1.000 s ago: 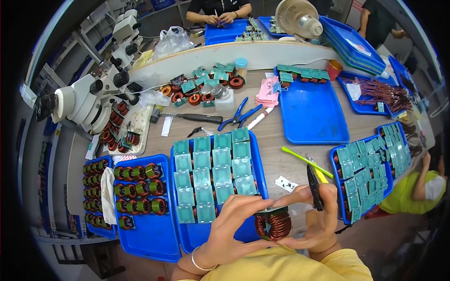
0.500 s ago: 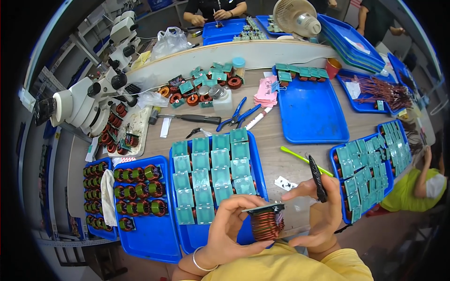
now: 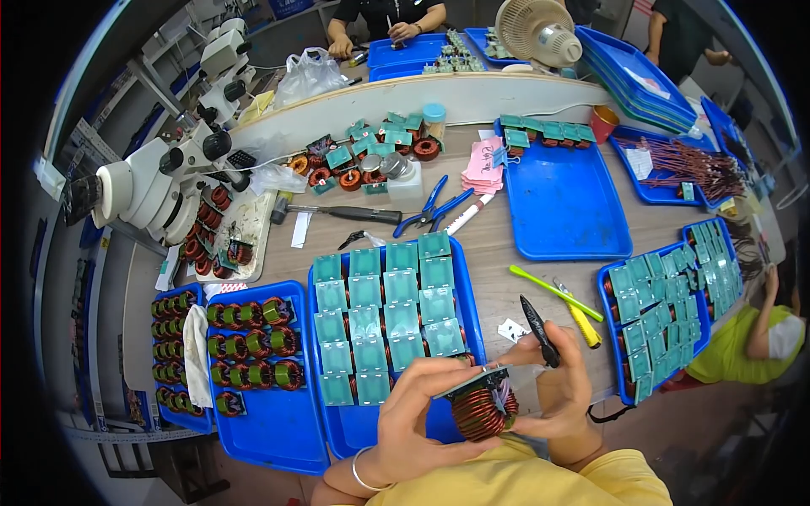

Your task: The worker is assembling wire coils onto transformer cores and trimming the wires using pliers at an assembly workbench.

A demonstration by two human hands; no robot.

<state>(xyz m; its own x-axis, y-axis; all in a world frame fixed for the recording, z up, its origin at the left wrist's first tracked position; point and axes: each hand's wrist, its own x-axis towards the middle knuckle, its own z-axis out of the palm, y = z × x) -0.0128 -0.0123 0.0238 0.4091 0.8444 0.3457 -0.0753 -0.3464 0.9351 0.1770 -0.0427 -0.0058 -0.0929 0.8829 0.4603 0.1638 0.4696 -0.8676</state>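
My left hand (image 3: 418, 419) is closed around a copper-wound toroid coil (image 3: 483, 413) on a small circuit board (image 3: 470, 381). The board's edge faces up and the copper windings point toward me. A black tapered tool (image 3: 538, 331) rests between the fingers of my right hand (image 3: 564, 392); its kind is not clear. The right fingertips are at the coil's right side, near its pale leads, and appear to touch it. Just left of my hands, a blue tray (image 3: 468, 295) holds rows of coils with green boards (image 3: 365, 291) facing up.
Trays of green-banded coils (image 3: 251, 344) stand at left, beside a white cloth (image 3: 197, 354). Behind lie a hammer (image 3: 354, 213), blue-handled pliers (image 3: 432, 209) and a blue tray (image 3: 567, 202). A yellow cutter (image 3: 584, 325) and green stick (image 3: 553, 292) lie at right. A co-worker's hands (image 3: 396, 34) show beyond the partition.
The coil has tilted, so more of its windings and leads shows. My right hand has moved left and down to the coil with the black tool, uncovering the yellow cutter.
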